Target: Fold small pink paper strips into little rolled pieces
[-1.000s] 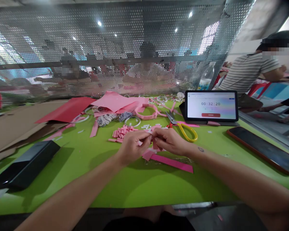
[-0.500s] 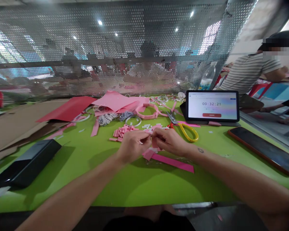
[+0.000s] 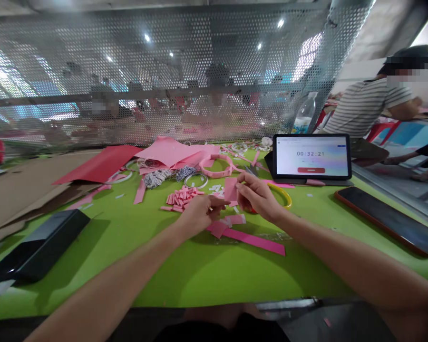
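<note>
Near the middle of the table, my right hand (image 3: 255,197) pinches a small pink paper piece (image 3: 230,191) between thumb and fingertips, holding it upright. My left hand (image 3: 199,211) is just left of it and lower, index finger stretched to the right, with nothing visible held. Beside the left hand lies a pile of small rolled pink paper pieces (image 3: 180,197). Below the hands are pink paper scraps (image 3: 235,219) and a bright pink strip (image 3: 260,242). Scissors with a yellow handle (image 3: 287,195) lie partly hidden behind my right hand.
A tablet (image 3: 312,156) showing a timer stands at the back right, with a phone (image 3: 388,218) in front. Pink sheets (image 3: 169,152), a pink ring (image 3: 217,166), a tape roll (image 3: 196,180) and string (image 3: 159,177) lie behind. A black box-like device (image 3: 39,242) sits left. A person (image 3: 371,99) sits beyond.
My hands were pinched together; now they are apart. The right has risen slightly to the right with the pink paper piece, and the left has loosened its fingers.
</note>
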Demonstrator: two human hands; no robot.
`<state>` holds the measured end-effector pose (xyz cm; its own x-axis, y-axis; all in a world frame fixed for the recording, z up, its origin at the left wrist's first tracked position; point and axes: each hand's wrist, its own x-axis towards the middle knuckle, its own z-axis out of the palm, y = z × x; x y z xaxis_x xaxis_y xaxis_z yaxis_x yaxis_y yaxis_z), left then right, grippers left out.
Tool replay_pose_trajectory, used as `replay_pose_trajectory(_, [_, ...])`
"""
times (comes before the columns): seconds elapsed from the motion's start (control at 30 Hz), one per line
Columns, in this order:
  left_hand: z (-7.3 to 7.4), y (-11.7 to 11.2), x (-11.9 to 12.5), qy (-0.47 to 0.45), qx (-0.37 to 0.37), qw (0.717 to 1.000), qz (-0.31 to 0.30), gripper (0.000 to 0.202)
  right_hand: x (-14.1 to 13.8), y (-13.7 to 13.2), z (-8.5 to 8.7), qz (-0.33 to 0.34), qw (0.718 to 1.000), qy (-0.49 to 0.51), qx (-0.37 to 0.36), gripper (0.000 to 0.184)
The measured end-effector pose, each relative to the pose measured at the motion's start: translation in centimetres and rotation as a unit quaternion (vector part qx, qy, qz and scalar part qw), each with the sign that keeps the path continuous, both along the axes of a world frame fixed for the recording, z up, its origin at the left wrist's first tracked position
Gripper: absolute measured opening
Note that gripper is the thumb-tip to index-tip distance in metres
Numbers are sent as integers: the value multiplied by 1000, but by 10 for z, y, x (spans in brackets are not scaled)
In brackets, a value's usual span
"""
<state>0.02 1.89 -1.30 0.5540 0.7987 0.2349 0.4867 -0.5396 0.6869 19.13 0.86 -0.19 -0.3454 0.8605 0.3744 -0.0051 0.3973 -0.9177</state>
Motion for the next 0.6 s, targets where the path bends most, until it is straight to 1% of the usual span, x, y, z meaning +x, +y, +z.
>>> replay_pose_trajectory(0.03, [1, -1, 0, 2, 7, 1000, 5, 22, 0, 0, 0, 5, 1000, -3, -1, 15])
replay_pose_trajectory(0.1, [1, 0, -1, -10, -12, 1000, 18, 19, 0, -1, 0, 8, 1000, -10, -1, 14])
replay_pose_trajectory(0.13, [0, 1, -2, -26, -36, 999, 23, 17, 0, -2, 0, 8, 1000, -15, 0, 13])
replay_pose_trajectory(0.2, [-2, 4, -3, -94, -119, 988, 25, 18, 0, -2, 0, 7, 1000, -28, 1, 13])
replay_pose_trajectory(0.23, [-2, 5, -4, -148, -169, 974, 23, 20, 0, -2, 0, 6, 999, -37, 1, 13])
replay_pose_trajectory(0.3, [-2, 5, -3, -266, -254, 930, 6, 24, 0, -2, 0, 5, 998, -61, 4, 14])
replay_pose_trajectory(0.33, [-1, 5, -3, -312, -279, 908, -6, 25, 0, -2, 0, 3, 997, -76, 7, 14])
replay_pose_trajectory(0.37, [0, 3, -2, -341, -295, 892, -17, 25, 0, -3, 0, -1, 995, -94, 14, 15])
replay_pose_trajectory(0.4, [1, 1, -1, -352, -307, 884, -26, 24, -1, -3, 0, -5, 993, -114, 24, 15])
replay_pose_trajectory(0.5, [3, -4, 1, -328, -335, 883, -31, 20, -1, -4, 0, -24, 980, -190, 60, 15])
replay_pose_trajectory(0.6, [3, -6, 1, -320, -347, 881, -7, 17, 1, -2, -2, -83, 955, -256, 127, 15])
